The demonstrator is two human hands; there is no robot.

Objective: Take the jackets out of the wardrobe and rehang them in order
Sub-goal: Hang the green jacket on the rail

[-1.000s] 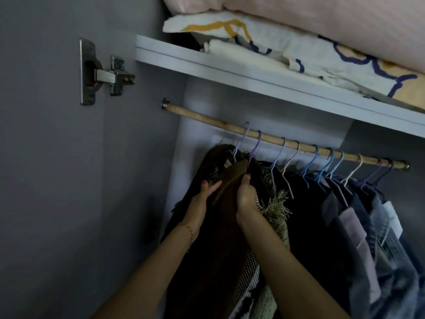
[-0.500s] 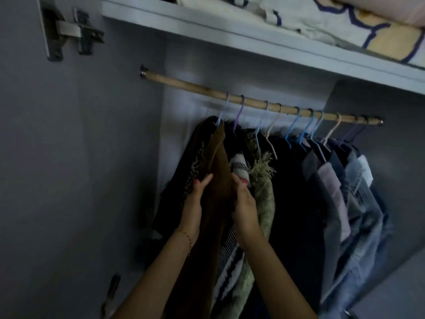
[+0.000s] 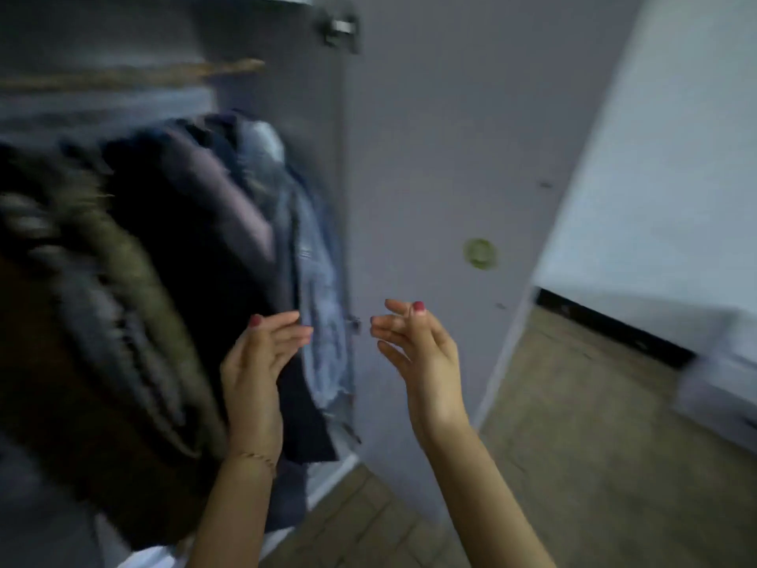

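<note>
Interior view, strongly motion-blurred. A grey-lilac wardrobe door (image 3: 442, 166) stands open at centre, carrying a metal hinge (image 3: 340, 31) near its top edge and a small round greenish fitting (image 3: 480, 253) lower down. To its right, a pale white wall (image 3: 672, 149) rises above a dark skirting strip (image 3: 614, 334) that runs diagonally along its base. The floor (image 3: 573, 465) is tan-brown with faint tile-like joint lines. At the right edge a pale, low piece of furniture (image 3: 721, 387) is partly in view, too blurred to identify. Light is dim and cool, brightest on the white wall, darkest inside the wardrobe at left.
</note>
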